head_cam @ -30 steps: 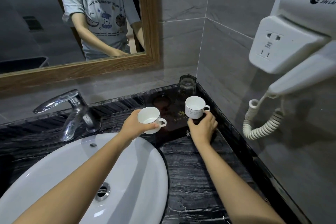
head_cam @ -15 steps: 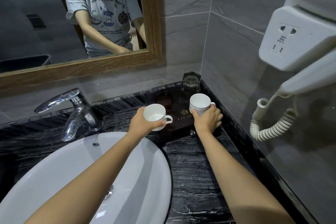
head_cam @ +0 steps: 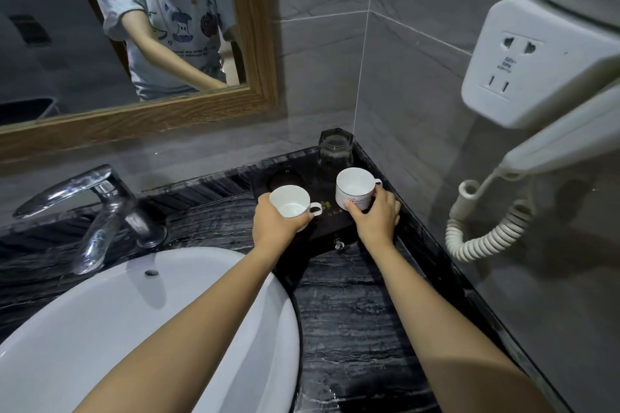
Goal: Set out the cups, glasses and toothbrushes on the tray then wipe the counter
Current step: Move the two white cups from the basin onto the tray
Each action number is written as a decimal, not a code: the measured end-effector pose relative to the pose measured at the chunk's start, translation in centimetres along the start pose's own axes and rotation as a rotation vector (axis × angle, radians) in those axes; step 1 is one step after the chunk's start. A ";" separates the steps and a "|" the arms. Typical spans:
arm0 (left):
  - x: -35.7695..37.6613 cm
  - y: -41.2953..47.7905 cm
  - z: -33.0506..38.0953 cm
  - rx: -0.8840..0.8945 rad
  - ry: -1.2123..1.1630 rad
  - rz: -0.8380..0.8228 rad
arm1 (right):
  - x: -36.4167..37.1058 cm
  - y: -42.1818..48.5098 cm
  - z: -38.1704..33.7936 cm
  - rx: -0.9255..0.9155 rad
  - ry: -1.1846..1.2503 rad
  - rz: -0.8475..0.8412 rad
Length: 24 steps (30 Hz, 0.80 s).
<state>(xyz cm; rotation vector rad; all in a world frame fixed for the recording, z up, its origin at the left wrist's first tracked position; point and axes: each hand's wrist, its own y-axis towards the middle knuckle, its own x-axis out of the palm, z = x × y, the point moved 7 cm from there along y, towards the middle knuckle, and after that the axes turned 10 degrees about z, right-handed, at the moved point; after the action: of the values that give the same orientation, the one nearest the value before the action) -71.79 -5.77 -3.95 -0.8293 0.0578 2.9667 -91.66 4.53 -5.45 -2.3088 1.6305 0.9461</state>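
Observation:
A black tray [head_cam: 327, 223] sits in the counter's far right corner. My left hand [head_cam: 273, 223] grips a white cup [head_cam: 291, 204], its handle pointing right, over the tray's front left part. My right hand [head_cam: 375, 216] holds a second white cup [head_cam: 354, 188] by its side at the tray's right, handle to the right; whether it rests on the tray is unclear. A dark glass [head_cam: 335, 149] stands at the tray's back right corner. A round recess [head_cam: 285, 178] shows at the back left. No toothbrushes are visible.
A white basin [head_cam: 100, 329] fills the lower left, with a chrome faucet [head_cam: 97, 208] behind it. The black marble counter [head_cam: 352, 329] runs toward me. A wall hair dryer [head_cam: 536, 70] with a coiled cord [head_cam: 486, 235] hangs on the right wall. A wood-framed mirror [head_cam: 134, 117] is behind.
Both hands have stayed at the tray with their cups; the right cup has edged slightly farther back and right. The camera has moved closer.

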 end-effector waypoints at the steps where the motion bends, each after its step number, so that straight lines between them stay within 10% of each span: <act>1: 0.2 0.0 0.0 -0.008 -0.007 0.018 | 0.0 0.1 0.0 -0.005 -0.003 -0.002; 24: 2.4 1.0 0.1 0.006 -0.038 0.028 | 0.7 0.3 -0.2 -0.045 0.004 -0.009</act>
<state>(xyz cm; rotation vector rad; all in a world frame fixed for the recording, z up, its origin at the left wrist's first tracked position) -73.96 -6.68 -5.13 -0.7778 0.0777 3.0054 -91.66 3.78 -5.63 -2.3468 1.6151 0.9872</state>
